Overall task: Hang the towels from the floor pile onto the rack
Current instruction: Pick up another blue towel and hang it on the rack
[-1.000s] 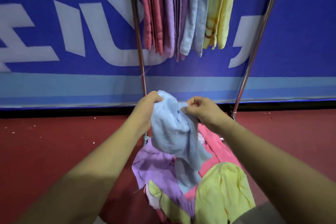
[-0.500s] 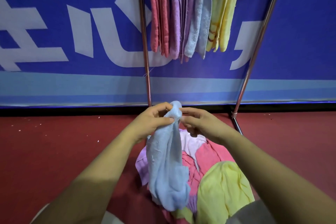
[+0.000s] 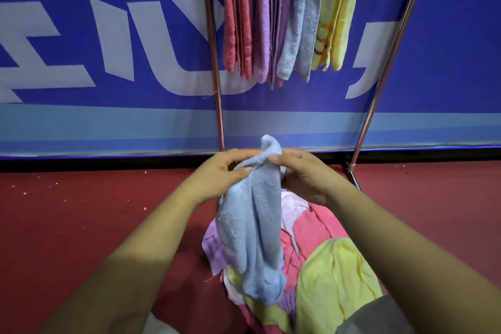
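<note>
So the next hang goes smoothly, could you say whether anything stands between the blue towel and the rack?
Nothing visible does: the blue towel, pinched by left hand and right hand, has open space toward the rack.

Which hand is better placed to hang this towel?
Likely the right hand: both pinch the light blue terry towel, but it lies nearer the gap between yellow hanging towels and right metal rack pole.

A towel pile (image 3: 333, 279) heaped on red floor (image 3: 81, 225)

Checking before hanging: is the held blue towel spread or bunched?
Bunched: the blue towel hangs in folds, pinched by left hand and right hand.
</note>
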Motion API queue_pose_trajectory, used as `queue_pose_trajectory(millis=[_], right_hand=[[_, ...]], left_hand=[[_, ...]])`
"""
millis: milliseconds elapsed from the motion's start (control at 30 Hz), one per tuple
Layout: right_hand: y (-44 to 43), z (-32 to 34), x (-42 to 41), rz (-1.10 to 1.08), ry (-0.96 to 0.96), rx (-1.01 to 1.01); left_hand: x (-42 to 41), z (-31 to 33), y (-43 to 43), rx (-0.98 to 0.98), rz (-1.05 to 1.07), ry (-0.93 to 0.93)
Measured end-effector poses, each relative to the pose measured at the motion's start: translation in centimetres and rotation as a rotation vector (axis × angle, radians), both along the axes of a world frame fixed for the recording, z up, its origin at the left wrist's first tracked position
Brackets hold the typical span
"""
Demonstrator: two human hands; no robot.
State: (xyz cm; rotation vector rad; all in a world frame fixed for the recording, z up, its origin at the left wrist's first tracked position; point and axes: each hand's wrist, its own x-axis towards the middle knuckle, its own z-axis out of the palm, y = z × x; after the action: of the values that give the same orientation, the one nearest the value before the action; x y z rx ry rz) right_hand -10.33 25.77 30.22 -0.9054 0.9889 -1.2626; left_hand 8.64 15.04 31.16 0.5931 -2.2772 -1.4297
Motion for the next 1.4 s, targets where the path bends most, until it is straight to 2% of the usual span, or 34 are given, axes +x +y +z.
queue_pose_trajectory(millis=[67, 167, 233, 433, 500, 600, 733, 900, 1033, 1100, 1267, 1333, 1400], right_hand=[[-0.4, 0.2, -0.3, -0.086, 0.028, 0.02], [-0.7, -0.2, -1.2, -0.397, 0.373, -0.017], [-0.8, -0.3, -2.0, -0.497, 0.475, -0.086], [-0.3, 0.2, -4.1, -0.442, 0.776, -0.099], [0.1, 0.0, -4.2, -0.385, 0.753, -0.028], [0.7, -0.2, -4.2, -0.308, 0.56, 0.041], [0.7, -0.1, -4.1, -0.31, 0.397, 0.032], [0.9, -0.2, -5.1, -0.344, 0.224, 0.034], [1.4, 0.4, -5.3, -0.321, 0.124, 0.08], [1.5, 0.2, -5.5, -0.392, 0.234, 0.073], [1.5, -0.5, -6.9, -0.551, 0.912, -0.013], [1.5, -0.8, -7.3, -0.583, 1.052, 0.004], [1.5, -1.0, -7.8, -0.635, 1.087, 0.035]], left_hand=[[0.1, -0.2, -0.6, -0.016, 0.053, -0.003], [0.2, -0.8, -1.5, -0.004, 0.15, -0.01], [0.1, -0.9, -2.0, -0.079, 0.23, -0.084], [0.5, -0.7, -3.2, -0.438, 0.328, -0.337], [0.3, -0.8, -3.3, -0.447, 0.327, -0.326], [-0.4, -0.6, -2.6, -0.458, 0.338, -0.26], [-0.9, -0.7, -2.7, -0.598, 0.406, -0.222], [-0.8, -0.5, -2.9, -0.434, 0.476, -0.21], [-1.4, -0.8, -2.4, -0.491, 0.47, -0.283], [-1.6, -0.9, -2.3, -0.489, 0.45, -0.305], [-1.4, -1.2, -2.8, -0.518, 0.278, -0.455], [-1.1, -1.8, -3.6, -0.559, 0.202, -0.594], [-0.5, -2.4, -4.2, -0.547, 0.188, -0.707]])
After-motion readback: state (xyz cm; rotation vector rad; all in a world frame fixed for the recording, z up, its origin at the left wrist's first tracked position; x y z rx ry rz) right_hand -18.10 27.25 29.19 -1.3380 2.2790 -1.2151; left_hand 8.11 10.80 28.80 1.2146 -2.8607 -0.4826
